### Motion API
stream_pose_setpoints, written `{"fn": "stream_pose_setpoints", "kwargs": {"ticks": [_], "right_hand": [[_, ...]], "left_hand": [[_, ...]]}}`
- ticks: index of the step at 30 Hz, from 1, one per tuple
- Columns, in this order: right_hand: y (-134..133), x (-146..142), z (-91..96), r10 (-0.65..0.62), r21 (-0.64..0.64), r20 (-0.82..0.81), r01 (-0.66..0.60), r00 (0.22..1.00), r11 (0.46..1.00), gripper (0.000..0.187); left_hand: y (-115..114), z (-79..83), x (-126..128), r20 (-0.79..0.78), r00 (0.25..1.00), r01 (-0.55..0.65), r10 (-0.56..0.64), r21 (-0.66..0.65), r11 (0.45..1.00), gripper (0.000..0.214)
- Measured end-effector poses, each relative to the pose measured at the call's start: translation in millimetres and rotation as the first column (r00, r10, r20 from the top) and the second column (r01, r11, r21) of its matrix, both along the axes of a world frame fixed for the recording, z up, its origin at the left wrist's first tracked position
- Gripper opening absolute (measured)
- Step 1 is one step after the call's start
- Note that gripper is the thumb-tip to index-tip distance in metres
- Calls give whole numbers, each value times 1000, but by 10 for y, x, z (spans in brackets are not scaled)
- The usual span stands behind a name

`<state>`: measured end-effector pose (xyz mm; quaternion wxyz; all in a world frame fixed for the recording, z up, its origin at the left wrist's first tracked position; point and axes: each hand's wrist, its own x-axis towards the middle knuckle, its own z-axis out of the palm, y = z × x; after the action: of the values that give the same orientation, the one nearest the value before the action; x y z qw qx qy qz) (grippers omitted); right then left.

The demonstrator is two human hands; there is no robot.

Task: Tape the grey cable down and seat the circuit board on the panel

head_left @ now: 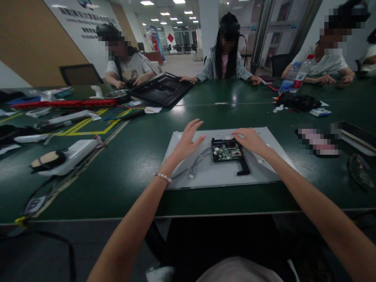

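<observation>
A flat pale grey panel (202, 178) lies on the table in front of me. On it sits a black plastic bracket (243, 166) with a green circuit board (230, 152) inside, a leg of the bracket reaching toward me. Grey cables (195, 164) run from the bracket's left side across the panel. My left hand (188, 143) is raised over the panel's left part, fingers apart and holding nothing. My right hand (249, 140) is at the bracket's far right corner, fingers stretched out to the left; whether the fingertips touch the bracket is hard to tell.
Across the table a person's hand rests on a large black frame (164, 88). Cables, tools and a white device (73, 154) lie at the left. Bottles (299, 74), a black plastic bag (298, 100), a phone (319, 141) and glasses (360, 170) are at the right.
</observation>
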<state>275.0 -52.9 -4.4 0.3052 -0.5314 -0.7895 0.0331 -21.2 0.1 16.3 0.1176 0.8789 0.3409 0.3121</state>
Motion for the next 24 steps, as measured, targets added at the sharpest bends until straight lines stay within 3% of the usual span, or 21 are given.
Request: {"fn": "stream_pose_setpoints", "kwargs": {"ticks": [3, 6, 10, 14, 24], "right_hand": [[-56, 35, 52, -32, 6, -43, 32, 999, 999, 25], [-80, 46, 71, -34, -12, -27, 34, 999, 999, 25], [-83, 40, 52, -4, -29, 25, 5, 1000, 1000, 24], [-79, 51, 25, 3, -25, 25, -3, 1000, 1000, 23], [-73, 76, -14, 21, 24, 9, -21, 1000, 999, 25]], "left_hand": [[246, -54, -202, 99, 949, -308, 301, 67, 949, 42], [432, -190, -400, 38, 885, -465, 464, 23, 885, 41], [513, -319, -522, -93, 881, -470, 463, -76, 879, 48], [522, -337, -538, -174, 884, -454, 433, -108, 884, 51], [464, -267, -496, -107, 894, -441, 435, -37, 897, 33]]}}
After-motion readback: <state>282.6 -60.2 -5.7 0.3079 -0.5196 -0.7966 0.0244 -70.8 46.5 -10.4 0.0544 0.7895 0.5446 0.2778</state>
